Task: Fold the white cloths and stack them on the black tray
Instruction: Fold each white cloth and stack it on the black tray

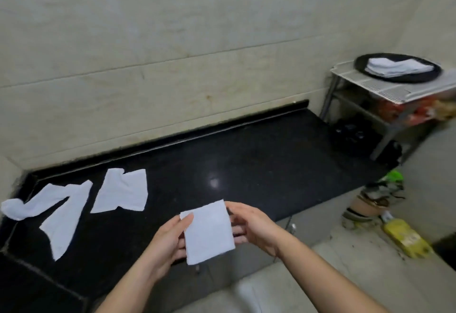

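Observation:
A folded white cloth (pixel 208 231) is held flat above the front edge of the black counter (pixel 246 164). My left hand (pixel 170 241) holds its left side, thumb on top and fingers beneath. My right hand (pixel 249 224) holds its right side with fingers under it. Two unfolded white cloths lie on the counter at the left: a crumpled one (pixel 122 191) and a longer twisted one (pixel 56 211). The round black tray (pixel 362 63) sits on a rack at the far right, with a stack of folded white cloths (pixel 399 67) on it.
The tray's metal rack (pixel 385 90) stands at the counter's right end against the tiled wall. Below it on the floor are a pot (pixel 367 205), a green object (pixel 394 175) and a yellow bottle (pixel 404 237). The counter's front edge drops to a grey floor.

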Demonstrator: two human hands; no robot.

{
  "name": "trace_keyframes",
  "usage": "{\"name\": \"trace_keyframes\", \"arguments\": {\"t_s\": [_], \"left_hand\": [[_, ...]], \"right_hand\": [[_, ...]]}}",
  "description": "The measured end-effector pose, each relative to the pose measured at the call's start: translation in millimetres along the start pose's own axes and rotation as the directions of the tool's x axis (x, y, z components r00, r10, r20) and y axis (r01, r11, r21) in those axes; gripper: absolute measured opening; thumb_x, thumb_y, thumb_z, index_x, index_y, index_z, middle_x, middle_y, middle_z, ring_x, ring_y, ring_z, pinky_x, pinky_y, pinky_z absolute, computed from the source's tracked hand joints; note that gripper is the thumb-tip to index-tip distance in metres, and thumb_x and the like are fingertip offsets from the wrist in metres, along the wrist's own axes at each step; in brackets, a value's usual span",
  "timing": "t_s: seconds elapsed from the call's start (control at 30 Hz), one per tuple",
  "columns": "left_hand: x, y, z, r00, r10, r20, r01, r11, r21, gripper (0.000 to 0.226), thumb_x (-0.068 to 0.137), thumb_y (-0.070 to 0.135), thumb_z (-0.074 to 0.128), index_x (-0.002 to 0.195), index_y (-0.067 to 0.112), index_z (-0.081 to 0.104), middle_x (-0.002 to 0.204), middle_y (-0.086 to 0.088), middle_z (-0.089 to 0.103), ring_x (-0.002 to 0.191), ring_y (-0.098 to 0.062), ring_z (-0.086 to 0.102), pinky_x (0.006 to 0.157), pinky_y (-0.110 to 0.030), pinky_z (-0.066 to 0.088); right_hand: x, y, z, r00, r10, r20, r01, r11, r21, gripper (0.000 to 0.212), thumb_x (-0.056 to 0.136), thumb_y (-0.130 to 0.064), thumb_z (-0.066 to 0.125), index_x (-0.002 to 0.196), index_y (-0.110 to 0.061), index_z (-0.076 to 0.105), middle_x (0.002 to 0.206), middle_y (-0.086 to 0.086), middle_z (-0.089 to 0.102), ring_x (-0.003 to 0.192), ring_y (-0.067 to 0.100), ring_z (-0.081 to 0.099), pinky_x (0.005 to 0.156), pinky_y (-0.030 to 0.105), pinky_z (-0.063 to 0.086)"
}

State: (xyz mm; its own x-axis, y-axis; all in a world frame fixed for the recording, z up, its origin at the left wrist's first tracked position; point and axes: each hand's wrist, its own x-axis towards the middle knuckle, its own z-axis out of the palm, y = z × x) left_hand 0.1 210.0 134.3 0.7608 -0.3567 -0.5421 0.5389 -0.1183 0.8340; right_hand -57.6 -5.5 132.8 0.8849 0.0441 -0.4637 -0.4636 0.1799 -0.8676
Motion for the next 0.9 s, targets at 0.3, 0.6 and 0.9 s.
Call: {"name": "trace_keyframes", "arguments": {"t_s": [0.3, 0.6, 0.9], "left_hand": [[38.4, 0.7, 227.6, 0.888, -0.180, 0.423, 0.138, 0.982, 0.128, 0.042, 0.101, 0.034, 0.043, 0.131, 0.011, 0.061, 0.127, -0.015, 0.066, 0.114, -0.037, 0.064, 0.092, -0.049, 0.053], [90.6, 0.7, 362.8, 0.786, -0.291, 0.546, 0.203, 0.955, 0.216, 0.053, 0.098, 0.052, 0.040, 0.123, 0.013, 0.067, 0.121, -0.021, 0.067, 0.094, -0.034, 0.067, 0.077, -0.043, 0.054], [198.3, 31.2, 489.6, 0.769, -0.239, 0.593, 0.059, 0.950, 0.307, 0.042, 0.093, 0.001, 0.055, 0.129, 0.022, 0.061, 0.114, -0.015, 0.071, 0.093, -0.027, 0.066, 0.071, -0.038, 0.057]], "right_hand": [[-134.1, 30.2, -219.1, 0.969, 0.064, -0.238, 0.020, 0.942, 0.334, 0.051, 0.095, -0.040, 0.049, 0.138, -0.013, 0.055, 0.123, 0.015, 0.069, 0.109, 0.037, 0.068, 0.093, 0.045, 0.052], [-172.2, 62.1, -328.7, 0.899, 0.107, -0.424, 0.122, 0.869, 0.479, 0.045, 0.096, -0.037, 0.047, 0.134, -0.016, 0.059, 0.124, 0.018, 0.068, 0.110, 0.040, 0.065, 0.102, 0.052, 0.046], [-130.5, 20.9, -469.2, 0.877, 0.063, -0.476, 0.127, 0.925, 0.357, 0.047, 0.096, -0.011, 0.058, 0.138, -0.030, 0.053, 0.130, 0.016, 0.065, 0.118, 0.042, 0.062, 0.101, 0.054, 0.048]]}}
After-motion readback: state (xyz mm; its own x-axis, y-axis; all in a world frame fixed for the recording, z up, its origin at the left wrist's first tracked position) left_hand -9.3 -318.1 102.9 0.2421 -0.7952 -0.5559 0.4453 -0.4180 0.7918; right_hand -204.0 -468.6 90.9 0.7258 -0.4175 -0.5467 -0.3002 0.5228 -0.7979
